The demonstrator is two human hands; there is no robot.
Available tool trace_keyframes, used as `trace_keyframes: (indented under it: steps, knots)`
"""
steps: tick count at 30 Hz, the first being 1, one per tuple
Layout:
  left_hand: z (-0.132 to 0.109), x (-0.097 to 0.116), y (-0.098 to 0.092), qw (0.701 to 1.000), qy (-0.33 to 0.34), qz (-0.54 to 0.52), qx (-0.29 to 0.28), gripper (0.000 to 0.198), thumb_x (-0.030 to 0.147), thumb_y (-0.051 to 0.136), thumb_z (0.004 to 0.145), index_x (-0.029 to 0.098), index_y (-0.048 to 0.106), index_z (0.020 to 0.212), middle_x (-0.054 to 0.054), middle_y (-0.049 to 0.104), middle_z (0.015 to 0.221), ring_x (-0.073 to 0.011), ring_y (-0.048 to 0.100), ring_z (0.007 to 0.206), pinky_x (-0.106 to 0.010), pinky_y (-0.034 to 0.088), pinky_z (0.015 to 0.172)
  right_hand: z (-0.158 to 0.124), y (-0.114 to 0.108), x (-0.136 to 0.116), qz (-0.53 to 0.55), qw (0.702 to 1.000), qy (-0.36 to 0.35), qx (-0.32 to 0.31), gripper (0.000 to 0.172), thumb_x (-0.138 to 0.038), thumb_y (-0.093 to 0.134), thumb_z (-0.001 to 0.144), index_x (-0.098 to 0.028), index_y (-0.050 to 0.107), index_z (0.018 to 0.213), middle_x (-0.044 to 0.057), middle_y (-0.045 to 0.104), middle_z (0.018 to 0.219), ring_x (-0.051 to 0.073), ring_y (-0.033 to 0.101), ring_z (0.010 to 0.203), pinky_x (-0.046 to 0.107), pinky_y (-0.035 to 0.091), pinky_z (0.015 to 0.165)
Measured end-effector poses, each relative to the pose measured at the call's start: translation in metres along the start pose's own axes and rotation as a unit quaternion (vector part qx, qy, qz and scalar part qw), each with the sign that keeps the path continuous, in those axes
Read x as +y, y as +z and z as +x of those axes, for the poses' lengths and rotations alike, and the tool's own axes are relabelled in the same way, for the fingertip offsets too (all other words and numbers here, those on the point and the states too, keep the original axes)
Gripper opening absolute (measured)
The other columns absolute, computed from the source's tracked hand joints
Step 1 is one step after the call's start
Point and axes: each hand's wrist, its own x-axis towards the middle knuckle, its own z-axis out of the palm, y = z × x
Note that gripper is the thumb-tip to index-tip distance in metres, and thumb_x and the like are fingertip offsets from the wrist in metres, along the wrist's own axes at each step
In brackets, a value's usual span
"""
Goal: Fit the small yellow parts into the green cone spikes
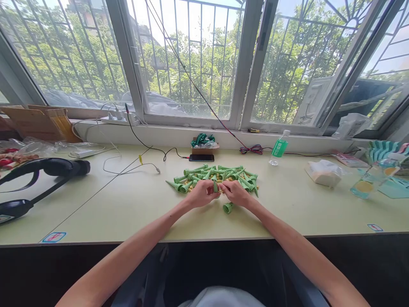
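Note:
My left hand (pixel 202 194) is closed around a small green cone (pixel 215 186) that stands with its narrow end up. Close beside it, my right hand (pixel 235 192) has its fingers pinched together at the cone's side. Whatever those fingertips hold, if anything, is too small to make out. Behind both hands lies a spread pile of similar green cones (pixel 182 186), with small yellowish pieces among them. One separate green cone (pixel 227 208) rests on the table just below my right hand, its wide end facing me.
A black phone (pixel 201 157) lies behind the pile, before a small box with green wrapping (pixel 204 141). A bottle (pixel 279 148) and a tissue pack (pixel 324 173) stand to the right. Black headgear (pixel 54 167) and white cables (pixel 134 167) occupy the left side.

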Motion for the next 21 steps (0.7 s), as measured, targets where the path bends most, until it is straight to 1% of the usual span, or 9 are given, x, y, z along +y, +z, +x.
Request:
trace_keyframes:
  steps: [6, 15, 21]
  knots:
    - [0.0004, 0.0004, -0.0002, 1.0, -0.005, -0.006, 0.004, 0.012, 0.025, 0.064, 0.077, 0.014, 0.064, 0.07, 0.0, 0.06, 0.066, -0.0098, 0.052, 0.057, -0.021, 0.042, 0.053, 0.0003, -0.0009, -0.0009, 0.007, 1.0, 0.006, 0.006, 0.039, -0.034, 0.038, 0.097, -0.019, 0.043, 0.062, -0.003, 0.042, 0.054, 0.01, 0.034, 0.05, 0.025, 0.026, 0.053]
    - [0.0008, 0.0022, -0.0007, 1.0, -0.018, 0.005, 0.009, 0.012, 0.025, 0.063, 0.077, 0.015, 0.064, 0.072, 0.0, 0.058, 0.065, -0.0097, 0.05, 0.057, -0.021, 0.041, 0.052, -0.0003, -0.003, -0.0027, 0.054, 0.998, 0.021, 0.007, 0.03, -0.033, 0.041, 0.096, -0.019, 0.05, 0.072, -0.003, 0.052, 0.055, 0.011, 0.041, 0.051, 0.024, 0.033, 0.056]
    - [0.0002, 0.0028, -0.0007, 1.0, 0.003, 0.029, 0.004, 0.01, 0.022, 0.062, 0.077, 0.016, 0.063, 0.07, 0.001, 0.057, 0.066, -0.01, 0.049, 0.058, -0.023, 0.042, 0.055, -0.0001, -0.0023, -0.0046, 0.076, 0.997, 0.025, 0.009, 0.025, -0.033, 0.044, 0.095, -0.019, 0.054, 0.076, -0.003, 0.053, 0.055, 0.011, 0.043, 0.049, 0.023, 0.035, 0.055]
